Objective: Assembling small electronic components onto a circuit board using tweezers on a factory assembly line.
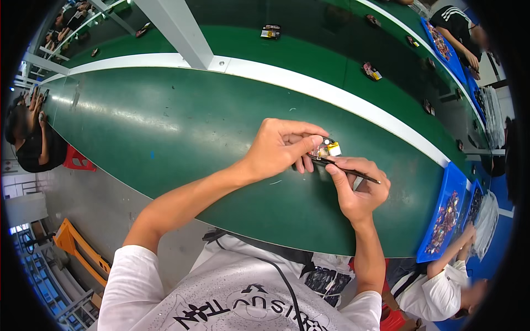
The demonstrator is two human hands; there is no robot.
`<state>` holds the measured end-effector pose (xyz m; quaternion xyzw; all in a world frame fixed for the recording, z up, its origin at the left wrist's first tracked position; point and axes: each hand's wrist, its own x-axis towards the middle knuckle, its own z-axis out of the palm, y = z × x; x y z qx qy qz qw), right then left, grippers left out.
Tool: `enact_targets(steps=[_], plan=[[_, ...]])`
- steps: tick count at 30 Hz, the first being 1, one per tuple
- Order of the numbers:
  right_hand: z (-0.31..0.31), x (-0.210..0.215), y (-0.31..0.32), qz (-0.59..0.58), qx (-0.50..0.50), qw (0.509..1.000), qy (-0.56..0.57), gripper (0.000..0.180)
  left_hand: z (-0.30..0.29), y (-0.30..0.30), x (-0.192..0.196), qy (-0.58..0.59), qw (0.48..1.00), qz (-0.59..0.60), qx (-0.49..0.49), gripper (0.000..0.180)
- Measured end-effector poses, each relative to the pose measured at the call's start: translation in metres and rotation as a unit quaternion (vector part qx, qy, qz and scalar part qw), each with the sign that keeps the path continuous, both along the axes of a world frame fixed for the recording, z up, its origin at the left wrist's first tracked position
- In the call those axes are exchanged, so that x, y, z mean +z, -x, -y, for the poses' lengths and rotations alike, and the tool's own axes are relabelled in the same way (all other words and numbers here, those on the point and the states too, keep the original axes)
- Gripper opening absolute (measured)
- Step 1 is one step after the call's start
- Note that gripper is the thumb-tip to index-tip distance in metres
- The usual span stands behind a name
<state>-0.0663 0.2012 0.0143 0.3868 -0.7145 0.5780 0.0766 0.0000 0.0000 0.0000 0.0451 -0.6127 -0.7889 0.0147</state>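
Above the green bench (221,121), my left hand (279,144) pinches a small electronic assembly (326,148) between thumb and fingers. The assembly shows a yellow-and-silver block, a round light part and dark edges; the fingers cover much of it. Close on its right, my right hand (361,187) is closed around a slim black pen-like tool (361,175). One end of the tool meets the assembly's near edge, and the other points out to the right past the fingers. Whether the tool is a pair of tweezers or a screwdriver I cannot tell.
Beyond a white rail (309,84) with a post (176,30), similar assemblies (270,31) lie spaced along a dark green belt (237,44). A blue tray (448,177) of small parts sits at the bench's right end. Other people work at left and right.
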Motion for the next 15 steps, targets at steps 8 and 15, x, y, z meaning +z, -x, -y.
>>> enact_targets(steps=[8, 15], plan=[[-0.006, -0.002, -0.003, 0.022, -0.011, 1.000, 0.013, 0.014, -0.003, -0.001, 0.013, 0.006, 0.999, 0.020, -0.035, 0.031], [-0.005, 0.002, -0.007, -0.060, -0.006, 0.998, -0.002, 0.016, -0.016, -0.003, 0.010, 0.025, 0.998, 0.049, 0.012, 0.026]])
